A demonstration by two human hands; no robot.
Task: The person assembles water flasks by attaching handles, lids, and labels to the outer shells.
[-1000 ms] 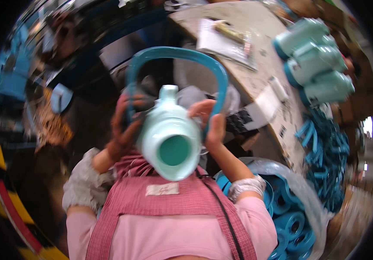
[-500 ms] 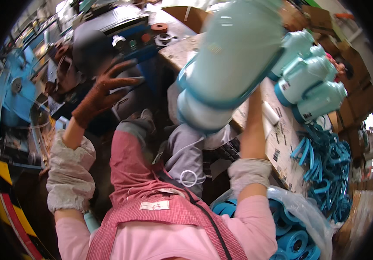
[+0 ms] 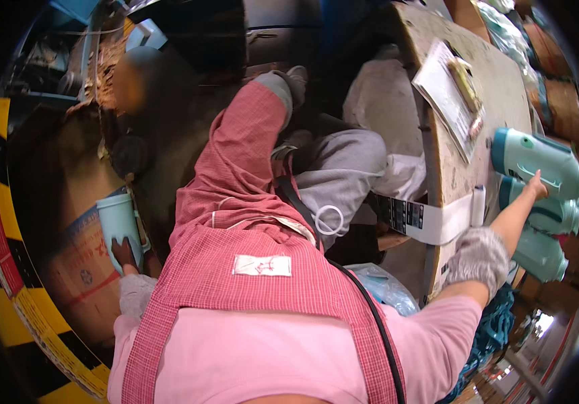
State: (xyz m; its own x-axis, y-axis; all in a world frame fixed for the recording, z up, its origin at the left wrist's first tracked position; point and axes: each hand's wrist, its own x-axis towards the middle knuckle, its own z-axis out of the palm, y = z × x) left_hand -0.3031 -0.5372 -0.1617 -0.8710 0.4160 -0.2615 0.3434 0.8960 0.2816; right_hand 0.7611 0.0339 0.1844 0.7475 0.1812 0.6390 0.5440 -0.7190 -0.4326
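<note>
The left hand (image 3: 125, 253), at eight o'clock, is gripping a pale teal cup (image 3: 118, 225) above a cardboard box (image 3: 81, 269). The right hand (image 3: 537, 185), at three o'clock, is touching, fingers extended, a teal jug (image 3: 538, 161) on the counter (image 3: 498, 87). Steadying that jug squarely would stop it rolling off the stack.

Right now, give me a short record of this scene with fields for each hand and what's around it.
left hand: left hand grips the pale teal cylinder part low at the person's left, over a cardboard box
right hand: right hand reaches out and touches the upper teal jug; whether the grip is closed is unclear
nearby: more teal jugs stacked below it
table: worn tabletop with a clipboard of papers
clothing: red checked apron
</note>
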